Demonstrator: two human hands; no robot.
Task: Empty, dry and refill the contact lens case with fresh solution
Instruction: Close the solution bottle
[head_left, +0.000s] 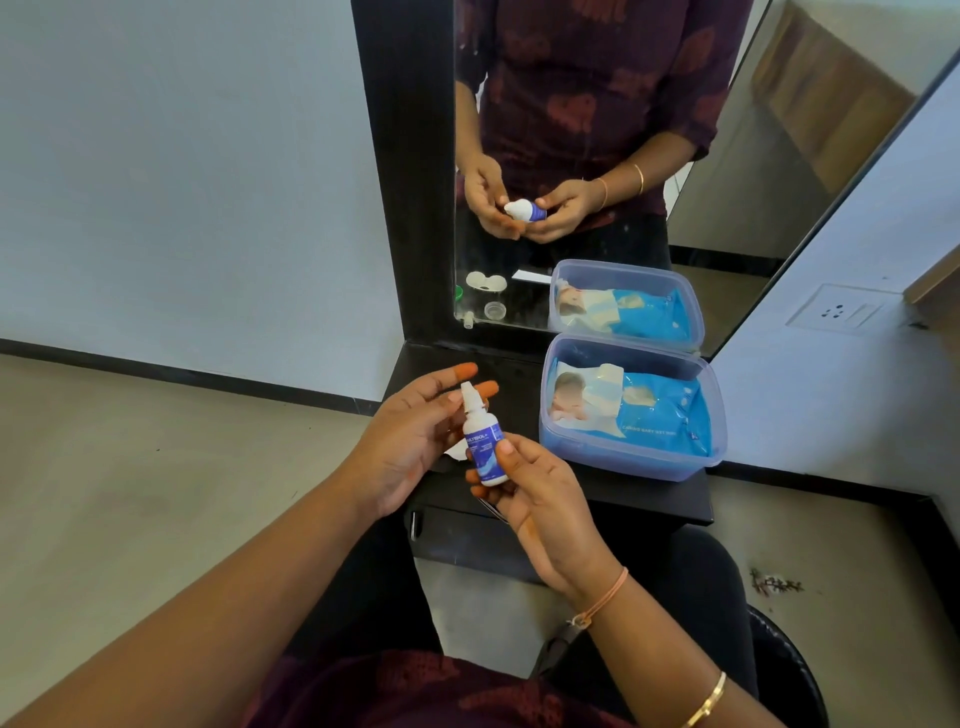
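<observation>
Hands meet above the black surface (649, 499): the left hand (410, 441) is open, fingers spread just behind the nozzle, while the right hand (540, 499) grips the base of the upright solution bottle (483, 447). Just right sits a plastic tub (550, 441) of wet wipes (654, 410).

left hand (410, 441) open, right hand (535, 493) pinching

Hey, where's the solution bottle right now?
The solution bottle is held upright in the right hand, at centre frame above the black shelf, with the left hand beside its nozzle and the plastic tub to its right.
</observation>
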